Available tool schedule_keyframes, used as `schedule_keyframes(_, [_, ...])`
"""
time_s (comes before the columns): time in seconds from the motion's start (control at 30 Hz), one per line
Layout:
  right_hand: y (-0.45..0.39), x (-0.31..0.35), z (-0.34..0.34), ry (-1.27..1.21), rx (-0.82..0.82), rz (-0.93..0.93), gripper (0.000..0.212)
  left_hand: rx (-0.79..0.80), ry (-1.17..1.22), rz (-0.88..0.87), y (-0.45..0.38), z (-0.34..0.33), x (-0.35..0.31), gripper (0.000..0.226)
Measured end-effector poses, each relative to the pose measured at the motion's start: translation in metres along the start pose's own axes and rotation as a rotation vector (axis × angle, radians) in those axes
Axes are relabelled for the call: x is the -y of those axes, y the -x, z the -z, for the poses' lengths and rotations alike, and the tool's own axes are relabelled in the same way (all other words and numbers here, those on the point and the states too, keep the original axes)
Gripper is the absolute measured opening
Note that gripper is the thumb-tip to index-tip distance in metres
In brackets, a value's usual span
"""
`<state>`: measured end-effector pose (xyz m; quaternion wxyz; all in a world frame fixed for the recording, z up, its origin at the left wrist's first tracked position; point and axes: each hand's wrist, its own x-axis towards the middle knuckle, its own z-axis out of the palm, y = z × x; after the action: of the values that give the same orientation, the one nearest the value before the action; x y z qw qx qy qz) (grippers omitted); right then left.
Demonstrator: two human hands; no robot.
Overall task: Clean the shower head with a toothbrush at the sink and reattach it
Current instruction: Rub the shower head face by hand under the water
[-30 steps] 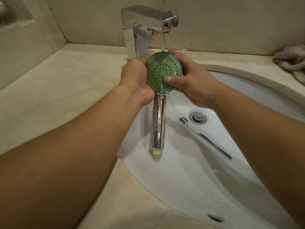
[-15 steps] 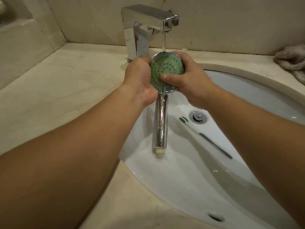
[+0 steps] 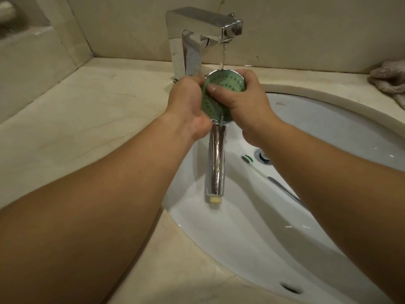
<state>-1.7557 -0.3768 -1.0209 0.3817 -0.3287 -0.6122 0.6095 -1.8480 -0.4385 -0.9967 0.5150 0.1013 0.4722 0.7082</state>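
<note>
The chrome shower head [image 3: 215, 165], with a round green nozzle face [image 3: 230, 84], hangs handle-down over the white sink [image 3: 328, 119]. Water from the chrome faucet [image 3: 206, 25] falls onto the top rim of the face. My left hand [image 3: 186, 104] grips the head's left side. My right hand [image 3: 245, 104] holds its right side, thumb pressed across the green face. A white toothbrush [image 3: 260, 170] with green bristles lies loose in the basin beside the drain [image 3: 263, 156], right of the handle.
A beige marble counter [image 3: 76, 128] surrounds the basin, with a tiled wall behind. A crumpled greyish towel [image 3: 390, 82] lies on the counter at the far right. The overflow slot [image 3: 291, 288] sits at the basin's near edge.
My right thumb has slid leftward across the green face. The shower head has tipped slightly, its face now more hidden between both hands. Water keeps running.
</note>
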Motion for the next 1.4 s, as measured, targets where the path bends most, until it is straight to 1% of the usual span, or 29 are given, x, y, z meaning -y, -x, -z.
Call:
schedule_keyframes(0.1, [-0.005, 0.005, 0.014, -0.111, 0.186, -0.062, 0.037, 0.009, 0.013, -0.006, -0.001, 0.003, -0.003, 0.045])
schedule_keyframes(0.13, [-0.006, 0.007, 0.019, -0.163, 0.217, -0.084, 0.036, 0.014, 0.018, -0.015, -0.001, 0.002, -0.002, 0.044])
schedule_keyframes(0.17, [-0.006, 0.007, 0.021, -0.182, 0.206, -0.087, 0.035, 0.018, 0.019, -0.024, -0.001, 0.000, 0.000, 0.042])
schedule_keyframes(0.27, [-0.001, 0.005, 0.010, -0.067, 0.025, -0.020, 0.038, 0.034, -0.005, -0.029, 0.000, -0.005, 0.004, 0.041])
schedule_keyframes(0.3, [0.000, 0.004, 0.005, -0.051, -0.021, -0.010, 0.041, 0.034, -0.010, -0.025, 0.001, -0.004, 0.004, 0.040])
schedule_keyframes(0.33, [0.000, 0.004, 0.002, -0.038, -0.033, -0.012, 0.042, 0.028, -0.011, -0.020, 0.001, -0.003, 0.002, 0.040])
schedule_keyframes(0.37, [-0.001, 0.005, 0.001, -0.037, -0.005, -0.022, 0.041, 0.023, -0.011, -0.018, 0.002, -0.001, 0.000, 0.041])
schedule_keyframes(0.4, [-0.002, 0.006, 0.004, -0.061, 0.063, -0.038, 0.038, 0.023, -0.009, -0.022, 0.001, 0.001, -0.001, 0.042])
schedule_keyframes(0.47, [-0.005, 0.008, 0.015, -0.158, 0.205, -0.083, 0.033, 0.025, 0.000, -0.038, 0.001, 0.001, -0.003, 0.042])
schedule_keyframes(0.5, [-0.006, 0.008, 0.020, -0.200, 0.238, -0.102, 0.032, 0.027, 0.004, -0.045, 0.000, 0.000, -0.002, 0.041])
schedule_keyframes(0.53, [-0.006, 0.008, 0.022, -0.213, 0.236, -0.104, 0.031, 0.028, 0.007, -0.051, 0.000, -0.001, -0.001, 0.040])
schedule_keyframes(0.6, [-0.004, 0.007, 0.017, -0.154, 0.136, -0.057, 0.032, 0.018, 0.006, -0.051, -0.001, -0.004, 0.002, 0.041])
schedule_keyframes(0.67, [-0.002, 0.004, 0.006, -0.067, 0.021, 0.009, 0.042, 0.010, -0.006, -0.044, 0.001, -0.004, 0.002, 0.042])
schedule_keyframes(0.73, [0.001, 0.001, -0.001, -0.009, -0.021, 0.028, 0.055, -0.004, -0.026, -0.042, 0.001, -0.002, 0.000, 0.044])
schedule_keyframes(0.8, [0.001, -0.002, 0.000, 0.030, 0.053, 0.037, 0.066, -0.018, -0.034, -0.042, 0.001, 0.000, -0.003, 0.045])
schedule_keyframes(0.87, [-0.002, -0.002, 0.009, 0.028, 0.208, 0.024, 0.079, -0.032, -0.026, -0.048, -0.001, 0.002, -0.005, 0.045])
schedule_keyframes(0.9, [-0.004, -0.002, 0.015, 0.013, 0.282, 0.005, 0.082, -0.037, -0.021, -0.049, -0.002, 0.003, -0.005, 0.045])
schedule_keyframes(0.97, [-0.008, 0.001, 0.027, -0.071, 0.391, -0.047, 0.077, -0.040, -0.011, -0.040, -0.004, 0.005, -0.003, 0.046])
schedule_keyframes(1.03, [-0.010, 0.003, 0.035, -0.200, 0.441, -0.099, 0.068, -0.044, -0.011, -0.026, -0.005, 0.004, -0.002, 0.047])
schedule_keyframes(1.1, [-0.011, 0.001, 0.035, -0.262, 0.426, -0.109, 0.058, -0.045, -0.005, -0.036, -0.004, 0.002, -0.001, 0.046])
schedule_keyframes(1.13, [-0.011, 0.000, 0.031, -0.258, 0.384, -0.100, 0.053, -0.048, -0.007, -0.045, -0.003, 0.001, -0.001, 0.045])
schedule_keyframes(1.2, [-0.009, -0.002, 0.019, -0.201, 0.229, -0.052, 0.043, -0.044, -0.023, -0.055, -0.001, -0.001, -0.001, 0.045])
schedule_keyframes(1.27, [-0.005, -0.001, 0.006, -0.133, 0.085, -0.005, 0.041, -0.040, -0.035, -0.047, 0.000, -0.001, -0.001, 0.045])
schedule_keyframes(1.33, [-0.003, -0.004, 0.000, -0.078, 0.046, 0.019, 0.052, -0.050, -0.039, -0.043, -0.001, 0.001, -0.002, 0.043])
schedule_keyframes(1.4, [-0.004, -0.007, 0.005, -0.037, 0.135, 0.017, 0.071, -0.055, -0.029, -0.044, -0.003, 0.003, -0.002, 0.041])
